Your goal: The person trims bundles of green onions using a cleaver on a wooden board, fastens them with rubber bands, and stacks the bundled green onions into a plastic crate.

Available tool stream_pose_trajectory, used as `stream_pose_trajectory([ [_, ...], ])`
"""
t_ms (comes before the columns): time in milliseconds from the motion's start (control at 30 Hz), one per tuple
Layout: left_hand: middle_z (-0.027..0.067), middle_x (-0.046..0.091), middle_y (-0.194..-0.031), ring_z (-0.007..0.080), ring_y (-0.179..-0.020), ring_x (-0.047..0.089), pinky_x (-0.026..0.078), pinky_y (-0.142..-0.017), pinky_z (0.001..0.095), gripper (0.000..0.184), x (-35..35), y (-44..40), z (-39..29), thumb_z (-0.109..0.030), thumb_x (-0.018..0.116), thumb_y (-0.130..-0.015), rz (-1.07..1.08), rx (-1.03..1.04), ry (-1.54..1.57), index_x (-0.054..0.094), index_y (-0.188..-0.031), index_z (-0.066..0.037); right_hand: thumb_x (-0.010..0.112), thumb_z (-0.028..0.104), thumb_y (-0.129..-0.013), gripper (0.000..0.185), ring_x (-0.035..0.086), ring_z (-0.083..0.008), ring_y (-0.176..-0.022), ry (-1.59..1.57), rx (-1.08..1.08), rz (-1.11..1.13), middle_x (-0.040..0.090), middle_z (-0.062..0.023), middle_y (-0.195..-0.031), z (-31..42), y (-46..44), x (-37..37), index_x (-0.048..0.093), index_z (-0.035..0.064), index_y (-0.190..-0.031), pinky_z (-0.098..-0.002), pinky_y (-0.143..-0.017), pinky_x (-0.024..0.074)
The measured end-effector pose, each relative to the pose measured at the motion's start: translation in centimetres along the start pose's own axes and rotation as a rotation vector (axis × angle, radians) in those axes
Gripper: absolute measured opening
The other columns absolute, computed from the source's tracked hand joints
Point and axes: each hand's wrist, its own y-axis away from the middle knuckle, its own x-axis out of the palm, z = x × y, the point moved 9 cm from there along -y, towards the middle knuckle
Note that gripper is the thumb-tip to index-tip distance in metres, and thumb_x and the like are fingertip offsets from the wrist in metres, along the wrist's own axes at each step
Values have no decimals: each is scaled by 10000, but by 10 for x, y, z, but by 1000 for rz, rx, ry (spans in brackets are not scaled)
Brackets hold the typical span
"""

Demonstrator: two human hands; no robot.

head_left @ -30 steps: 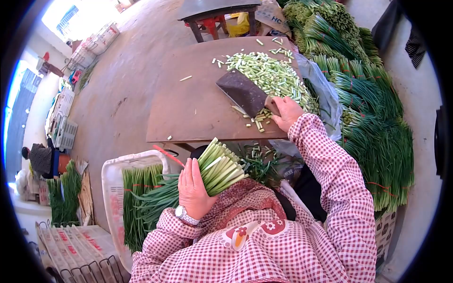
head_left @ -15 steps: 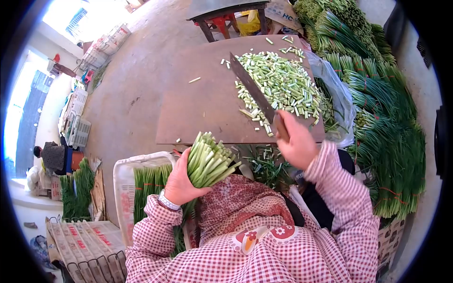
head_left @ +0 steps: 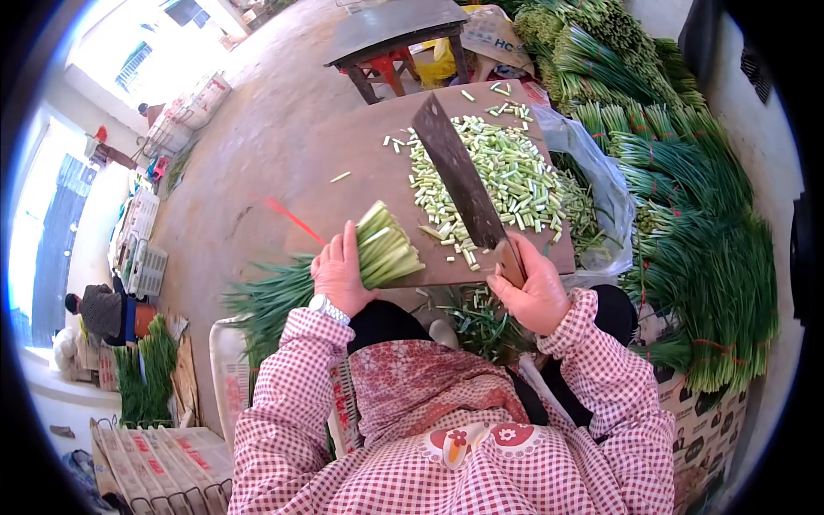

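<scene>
My left hand (head_left: 341, 276) is closed round a bunch of long green vegetable stalks (head_left: 384, 249), laid over the near edge of the brown board (head_left: 343, 206). Their pale, evenly cut ends point right, and dark green leaves trail to the left. A red strip (head_left: 294, 221) sticks out by my left fingers. In my right hand (head_left: 534, 287) I grip a cleaver (head_left: 459, 172) by its wooden handle, with the blade pointing up and away above the board. Behind the blade lies a heap of short cut stalk pieces (head_left: 502, 172).
Tied green bundles (head_left: 687, 223) are piled along the right. A clear plastic bag (head_left: 605, 189) hangs at the board's right edge. A dark table (head_left: 395, 30) stands ahead. To my left are a white crate (head_left: 227, 369) and a crouching person (head_left: 116, 309) farther off.
My left hand has turned the bunch from upright above the crate to lying across the board's near edge. The cleaver has stayed above the board, its blade face turned more toward me.
</scene>
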Motion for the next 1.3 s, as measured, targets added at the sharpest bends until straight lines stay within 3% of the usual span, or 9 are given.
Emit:
stream_pose_trajectory([
  [167, 236, 386, -1367, 386, -1253, 414, 361, -1019, 484, 1310, 0, -11, 0, -413, 890, -422, 227, -70, 46, 167, -1441, -18, 605, 26, -857, 483, 495, -70, -652, -294, 255, 49, 523, 2, -829, -42, 14, -2, 402, 10, -1295, -231, -571, 420],
  [300, 258, 303, -1433, 407, -1318, 331, 247, -1036, 627, 1337, 2, -26, -25, -527, 864, -432, 190, -16, -190, 154, -1458, -47, 625, 51, -866, 513, 469, -49, -593, -489, 329, 2, 520, 5, -839, -62, 15, 14, 377, 23, -1314, -211, -488, 398],
  [433, 268, 317, -1421, 412, -1319, 331, 295, -1041, 578, 1329, 24, -28, -34, -544, 858, -441, 228, -47, -114, 170, -1440, -1, 647, 79, -864, 513, 470, -46, -588, -520, 329, 34, 520, 7, -822, -72, 16, 17, 389, 25, -1304, -207, -489, 400],
  [600, 245, 506, -1232, 358, -1127, 532, 444, -947, 409, 1170, 36, -54, -16, -437, 852, -488, 283, -13, 40, 258, -1385, 21, 661, 115, -864, 502, 471, -42, -544, -579, 338, 9, 519, 16, -776, -75, 22, 11, 416, 39, -1296, -204, -471, 406],
  [833, 218, 600, -1076, 351, -1021, 593, 471, -893, 408, 958, 44, -67, -9, -415, 826, -521, 416, -16, 77, 411, -1265, 22, 609, 67, -874, 327, 463, -38, -541, -556, 456, 68, 486, 30, -733, -67, 8, 32, 524, 31, -1188, -203, -468, 401],
  [900, 216, 595, -1078, 353, -1030, 586, 473, -888, 403, 909, 39, -62, -11, -411, 825, -528, 405, -24, 108, 444, -1233, 17, 603, 102, -833, 229, 547, -265, -767, 109, 177, 165, 515, -142, -870, -46, -15, 39, 507, -11, -1008, -366, -665, 454],
  [1000, 205, 584, -1109, 355, -1075, 562, 433, -941, 427, 950, 37, -59, -13, -420, 832, -523, 358, -35, 120, 409, -1256, 13, 535, 131, -848, 251, 544, -410, -865, 418, 17, 308, 533, -251, -938, -22, -40, 77, 430, -19, -1019, -455, -751, 450],
  [1133, 209, 438, -1338, 339, -1255, 428, 269, -1064, 527, 1190, 18, -48, -14, -503, 857, -478, 319, -166, 0, 259, -1367, 16, 553, 92, -835, 223, 542, -430, -857, 490, 82, 401, 537, -244, -899, -27, -40, 99, 409, -20, -964, -476, -738, 438],
  [1300, 244, 334, -1421, 357, -1316, 348, 249, -1077, 550, 1243, 18, -25, -7, -535, 862, -455, 89, -195, -24, 250, -1385, 17, 542, 109, -836, 241, 559, -445, -796, 511, 142, 425, 555, -254, -800, -33, -46, 84, 404, -28, -979, -485, -708, 443],
])
